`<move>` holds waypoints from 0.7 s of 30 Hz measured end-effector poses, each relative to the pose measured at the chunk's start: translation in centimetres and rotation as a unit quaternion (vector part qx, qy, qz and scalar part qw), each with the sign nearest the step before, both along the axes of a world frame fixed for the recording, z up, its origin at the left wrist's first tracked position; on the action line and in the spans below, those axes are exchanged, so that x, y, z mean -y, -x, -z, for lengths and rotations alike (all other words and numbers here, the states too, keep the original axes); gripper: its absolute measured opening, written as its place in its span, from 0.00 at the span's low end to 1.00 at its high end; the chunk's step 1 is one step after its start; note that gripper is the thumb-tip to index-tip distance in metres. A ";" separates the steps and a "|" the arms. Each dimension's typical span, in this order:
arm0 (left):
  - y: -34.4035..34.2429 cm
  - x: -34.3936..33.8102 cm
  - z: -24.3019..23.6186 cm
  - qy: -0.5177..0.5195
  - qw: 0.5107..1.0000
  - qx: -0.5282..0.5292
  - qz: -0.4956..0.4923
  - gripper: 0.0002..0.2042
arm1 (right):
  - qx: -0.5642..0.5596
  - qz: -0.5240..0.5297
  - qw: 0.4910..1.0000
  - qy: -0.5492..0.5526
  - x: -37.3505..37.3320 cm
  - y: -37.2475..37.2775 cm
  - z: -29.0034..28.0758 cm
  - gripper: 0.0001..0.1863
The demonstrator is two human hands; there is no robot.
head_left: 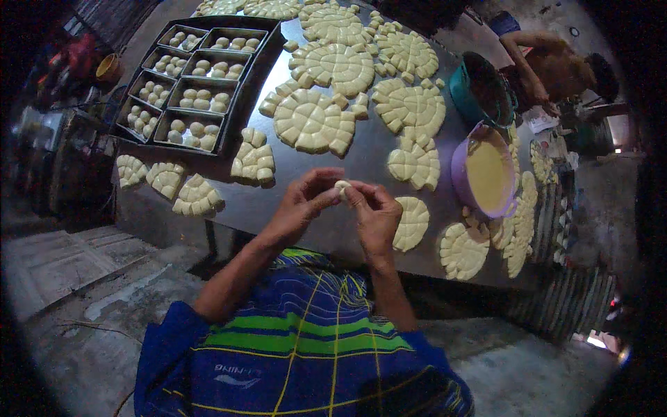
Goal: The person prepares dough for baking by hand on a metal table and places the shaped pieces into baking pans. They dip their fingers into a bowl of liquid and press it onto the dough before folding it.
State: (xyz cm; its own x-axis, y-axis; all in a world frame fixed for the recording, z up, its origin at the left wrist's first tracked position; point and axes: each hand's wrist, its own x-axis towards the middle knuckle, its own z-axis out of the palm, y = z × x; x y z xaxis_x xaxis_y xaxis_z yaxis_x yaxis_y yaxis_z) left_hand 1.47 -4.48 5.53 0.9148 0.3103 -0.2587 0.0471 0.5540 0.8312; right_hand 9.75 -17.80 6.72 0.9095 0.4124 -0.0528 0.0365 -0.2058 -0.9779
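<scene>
My left hand (306, 201) and my right hand (372, 215) meet over the near edge of the metal table (313, 177), their fingers closed around a small pale piece of dough (342, 186). Just right of my right hand lies a cut dough round (410, 224), with another (464, 251) farther right. Beyond my hands, a large cut dough round (314, 121) and a smaller cut slab (253, 156) rest on the metal, among several others.
A black rack of rectangular pans (231, 43) holding dough balls is at back left. A purple basin (460, 174) of yellow batter and a teal basin (460, 97) stand on the right. Another person (556, 66) is beyond them. Cut dough wedges (198, 198) line the left front.
</scene>
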 end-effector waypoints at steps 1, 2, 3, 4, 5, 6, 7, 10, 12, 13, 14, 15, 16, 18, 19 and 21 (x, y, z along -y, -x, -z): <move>-0.1 0.4 0.1 -0.016 1.000 -0.007 -0.010 0.15 | 0.006 0.013 1.000 0.007 0.1 0.2 0.1 0.07; -0.3 0.7 0.4 -0.034 0.999 -0.013 -0.023 0.15 | 0.012 0.023 1.000 0.014 0.0 0.4 0.0 0.07; -0.4 1.0 0.6 -0.051 0.998 -0.019 -0.036 0.14 | 0.019 0.034 0.999 0.021 -0.1 0.5 -0.1 0.07; -0.4 1.0 0.7 -0.046 0.998 -0.015 -0.039 0.14 | 0.035 0.026 0.999 0.026 0.0 0.6 0.0 0.08; -0.4 1.0 0.8 -0.043 0.998 -0.011 -0.042 0.14 | 0.052 0.019 0.998 0.029 0.3 0.6 0.3 0.10; -0.4 1.1 0.9 -0.039 0.998 -0.008 -0.044 0.13 | 0.069 0.011 0.997 0.033 0.4 0.6 0.5 0.12; -0.6 1.0 0.9 -0.017 0.999 -0.015 -0.047 0.13 | 0.133 -0.009 0.990 0.036 0.4 0.5 0.5 0.14; -1.0 0.4 0.3 0.042 0.997 -0.047 -0.036 0.14 | 0.290 -0.074 0.952 0.063 0.8 0.3 0.3 0.22; -1.4 -0.5 -0.1 0.065 0.995 -0.070 -0.008 0.14 | 0.363 -0.128 0.918 0.098 1.3 -0.4 0.4 0.26; -1.3 -0.5 0.0 0.043 0.996 -0.073 0.003 0.14 | 0.383 -0.146 0.907 0.096 1.7 -0.7 0.5 0.25; -1.2 -0.5 0.0 0.017 0.997 -0.074 0.014 0.13 | 0.405 -0.163 0.895 0.091 1.9 -1.1 0.6 0.25; -1.0 -0.5 -0.1 -0.009 0.997 -0.076 0.024 0.13 | 0.426 -0.179 0.883 0.085 2.0 -1.3 0.6 0.24; -0.9 -0.3 -0.3 -0.020 0.997 -0.079 0.013 0.13 | 0.415 -0.167 0.888 0.103 1.9 -1.3 0.4 0.23; -0.5 -0.3 -0.2 -0.042 0.998 -0.044 0.020 0.13 | 0.389 -0.138 0.906 0.096 1.8 -0.8 0.3 0.22; -0.6 -0.6 -0.1 -0.053 0.998 -0.027 0.022 0.13 | 0.375 -0.125 0.914 0.091 1.5 -0.9 0.3 0.22; -0.3 -0.6 0.1 -0.092 0.995 -0.031 0.030 0.12 | 0.272 -0.093 0.954 0.090 0.8 0.3 -1.0 0.21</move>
